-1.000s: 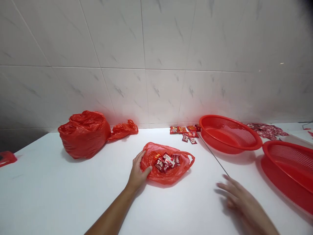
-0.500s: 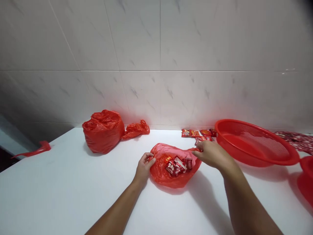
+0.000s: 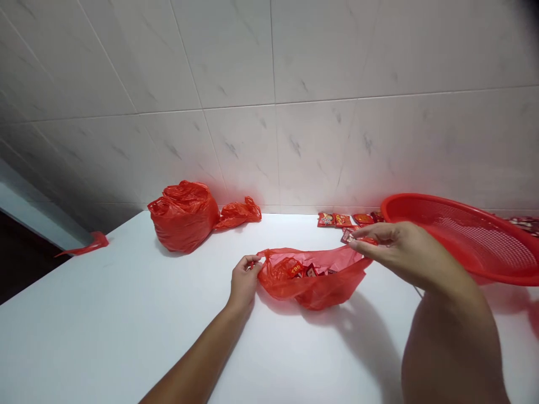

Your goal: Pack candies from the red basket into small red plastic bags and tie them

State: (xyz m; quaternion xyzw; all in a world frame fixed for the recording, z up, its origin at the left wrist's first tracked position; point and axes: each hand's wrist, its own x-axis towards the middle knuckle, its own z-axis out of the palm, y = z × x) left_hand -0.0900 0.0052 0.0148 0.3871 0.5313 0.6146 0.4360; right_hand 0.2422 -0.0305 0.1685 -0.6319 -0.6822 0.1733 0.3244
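A thin red plastic bag (image 3: 324, 294) is stretched between my two hands, just over the white table. My left hand (image 3: 245, 280) pinches its left rim. My right hand (image 3: 391, 247) is closed on the right end of the rim, with the fingertips pressed together. Inside the bag lie several small red and dark red candy packets (image 3: 310, 270), partly hidden by the raised front side. Behind the bag, near the wall, sits a group of small red packets (image 3: 334, 220); one of them lies close to my right fingertips.
At the back left stands a full, bulging red plastic bag (image 3: 183, 219), with a crumpled red bag (image 3: 239, 213) beside it. A large red plastic basket (image 3: 458, 235) stands at the right. A red strip (image 3: 90, 244) lies on the table's left edge. The tiled wall (image 3: 236, 146) closes off the back.
My right hand has moved right and slightly upward, pulling the bag's rim wider and flatter. The packets inside are now more hidden. The view has tilted and shifted; my left hand keeps its hold.
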